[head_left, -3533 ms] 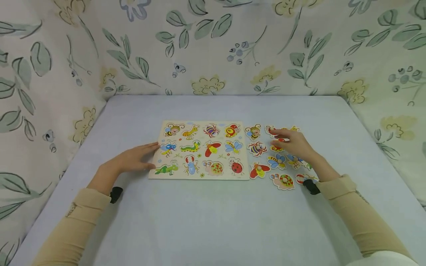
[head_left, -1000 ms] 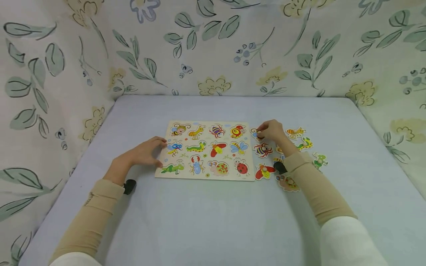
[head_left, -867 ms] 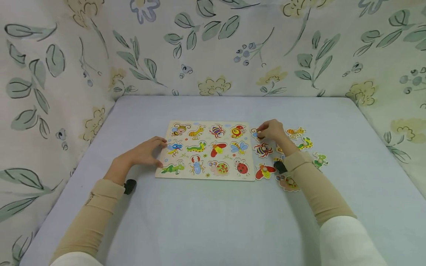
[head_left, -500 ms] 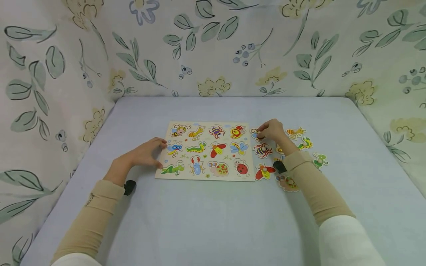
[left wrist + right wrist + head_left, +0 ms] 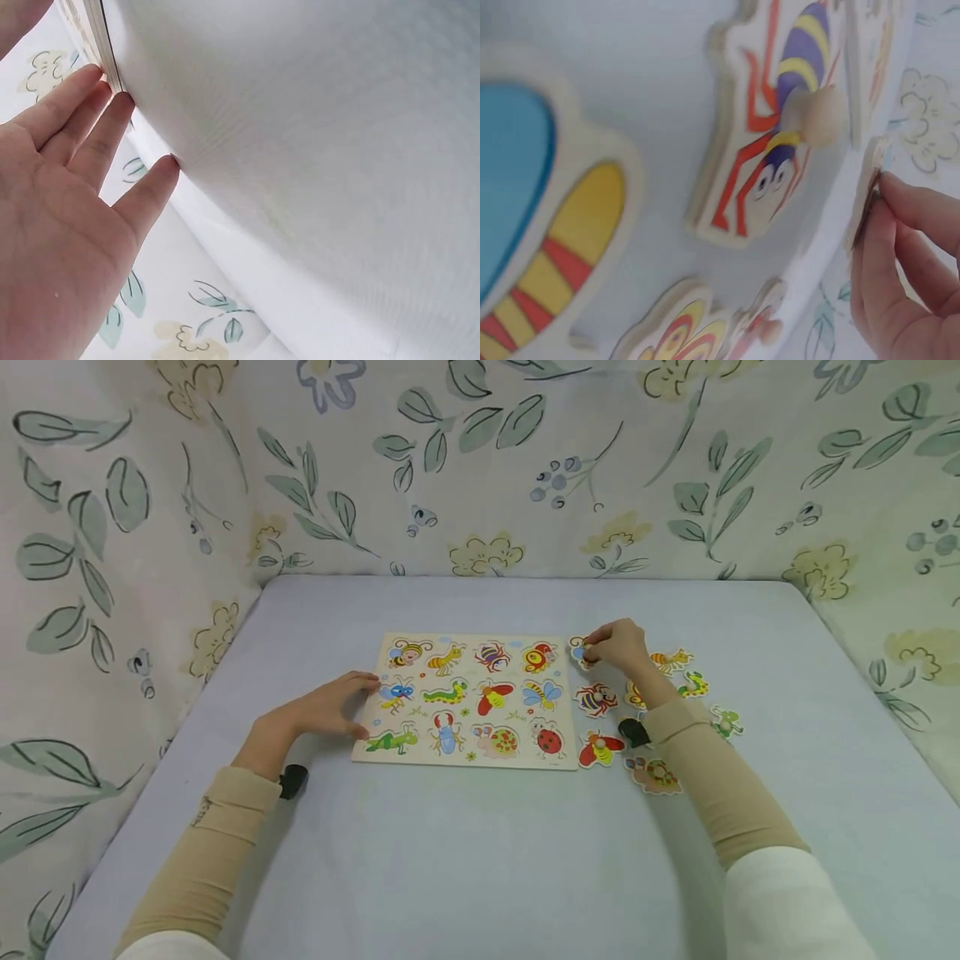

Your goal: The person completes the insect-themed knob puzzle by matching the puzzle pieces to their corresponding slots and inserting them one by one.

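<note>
In the head view, my left hand (image 5: 315,708) lies along the left edge of the wooden insect puzzle board (image 5: 412,761). Its extended fingertips touch the board's edge, as the left wrist view shows too. My right hand (image 5: 621,646) pinches the bee puzzle piece (image 5: 578,652) just off the board's upper right corner. Seen from the right wrist, thumb and fingers grip that piece (image 5: 865,206), which is tilted on edge; its knob is hidden by the fingers. Nearest below it sits the spider piece (image 5: 597,700) with its wooden knob.
Loose knobbed pieces lie right of the board: a red-winged insect (image 5: 600,749), a snail (image 5: 654,775), a caterpillar (image 5: 694,684), a grasshopper (image 5: 726,722) and a yellow ant (image 5: 672,661). My right forearm covers several others. A floral cloth (image 5: 480,477) rises behind the table.
From over the ladybug piece, my right hand has moved left to the bee piece and taken hold of it. Lately hand and piece have shifted slightly upward in view. The left hand stays at the board.
</note>
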Demonstrator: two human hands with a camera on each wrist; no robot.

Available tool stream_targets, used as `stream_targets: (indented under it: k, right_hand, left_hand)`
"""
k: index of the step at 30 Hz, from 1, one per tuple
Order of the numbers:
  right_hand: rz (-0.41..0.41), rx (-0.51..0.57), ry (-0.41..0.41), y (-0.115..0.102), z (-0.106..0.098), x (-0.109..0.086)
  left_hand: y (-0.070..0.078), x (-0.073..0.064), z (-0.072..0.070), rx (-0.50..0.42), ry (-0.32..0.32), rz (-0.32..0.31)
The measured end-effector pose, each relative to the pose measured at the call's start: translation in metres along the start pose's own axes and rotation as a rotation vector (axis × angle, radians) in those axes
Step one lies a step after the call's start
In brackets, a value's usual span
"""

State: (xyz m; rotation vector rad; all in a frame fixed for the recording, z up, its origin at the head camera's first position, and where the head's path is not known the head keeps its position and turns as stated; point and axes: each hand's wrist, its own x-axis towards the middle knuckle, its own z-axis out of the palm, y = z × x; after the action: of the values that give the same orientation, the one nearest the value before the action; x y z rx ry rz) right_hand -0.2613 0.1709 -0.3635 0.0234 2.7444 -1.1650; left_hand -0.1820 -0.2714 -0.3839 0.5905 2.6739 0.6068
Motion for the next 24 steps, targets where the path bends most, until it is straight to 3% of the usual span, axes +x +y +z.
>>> stream_targets:
  k: [10, 24]
  right_hand:
    - [-0.013, 0.057, -0.025, -0.022, 0.012, 0.000]
    - [-0.085, 0.079, -0.136, -0.049, 0.044, -0.004]
  left_hand:
    - [0.001, -0.009, -0.002, -0.020, -0.101, -0.057]
    - [0.001, -0.013, 0.001, -0.005, -0.124, -0.047]
